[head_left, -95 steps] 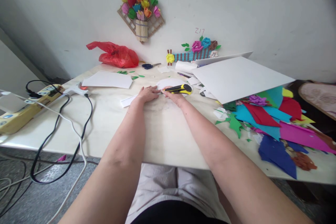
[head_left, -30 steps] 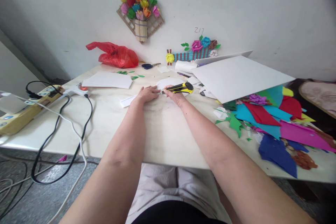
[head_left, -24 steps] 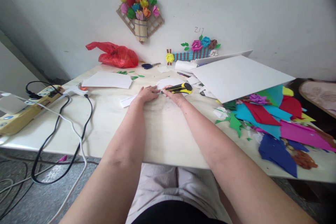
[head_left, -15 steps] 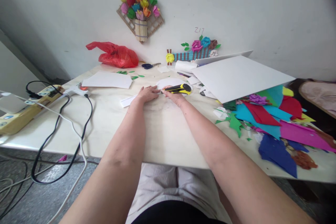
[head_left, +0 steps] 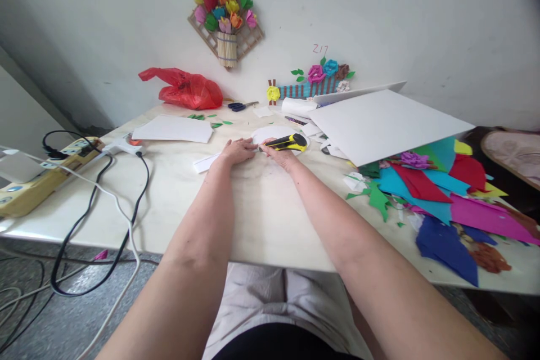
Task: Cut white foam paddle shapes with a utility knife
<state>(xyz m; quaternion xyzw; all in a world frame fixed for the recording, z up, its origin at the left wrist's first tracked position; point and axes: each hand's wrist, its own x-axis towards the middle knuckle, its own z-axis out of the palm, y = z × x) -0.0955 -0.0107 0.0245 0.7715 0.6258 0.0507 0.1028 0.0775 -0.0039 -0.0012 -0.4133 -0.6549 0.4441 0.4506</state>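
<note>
A second ago the butt of the knife (head_left: pixel 287 143) sat a touch higher and farther right; now it is lower, the front end close by the left hand (head_left: pixel 238 151). The shift is slight — it suggests small working strokes, with the knife in use rather than being put aside.

The right hand (head_left: pixel 277 155) is closed round the knife near its front. The knife's long axis runs mostly across the table (head_left: pixel 278 208), front end leftward and butt to the right of the grip, a little farther from the body. The blade tip is too small to make out.

The left hand lies flat just left of the grip — whether it pins anything, I cannot tell. Just beyond the grip is a white piece (head_left: pixel 268 133); a strip (head_left: pixel 205 163) lies left, by the left wrist.
</note>
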